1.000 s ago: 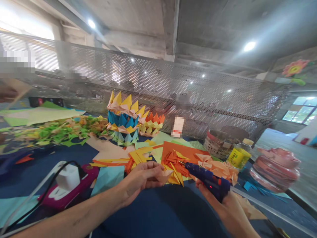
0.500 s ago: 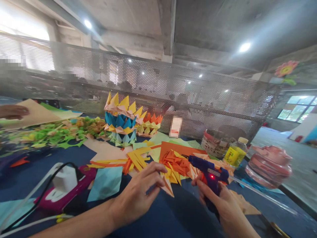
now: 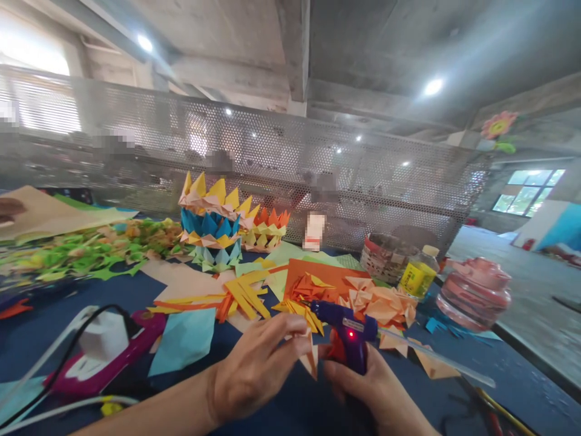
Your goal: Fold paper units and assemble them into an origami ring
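My left hand [image 3: 261, 366] pinches a small folded piece of peach paper [image 3: 310, 358], its point hanging down. In my right hand [image 3: 363, 381] is a blue hot glue gun [image 3: 347, 324] with a red light lit and a clear glue stick [image 3: 442, 357] sticking out of its back. The gun's nozzle points left, just above the fingers of my left hand; whether it touches the paper I cannot tell. Behind lie folded orange pieces [image 3: 311, 284], yellow strips [image 3: 247, 293] and a heap of folded peach pieces [image 3: 381, 303].
Stacked paper crowns [image 3: 211, 224] stand at the back. A purple power strip [image 3: 147, 330] with a white plug and cables lies left. A pink jug [image 3: 474, 297], a yellow-labelled bottle [image 3: 417, 272] and a basket [image 3: 385, 257] stand right. Another person's hand [image 3: 11, 209] holds paper far left.
My right hand has brought the glue gun left, close to my left hand and the folded paper. The view has turned slightly to the right.
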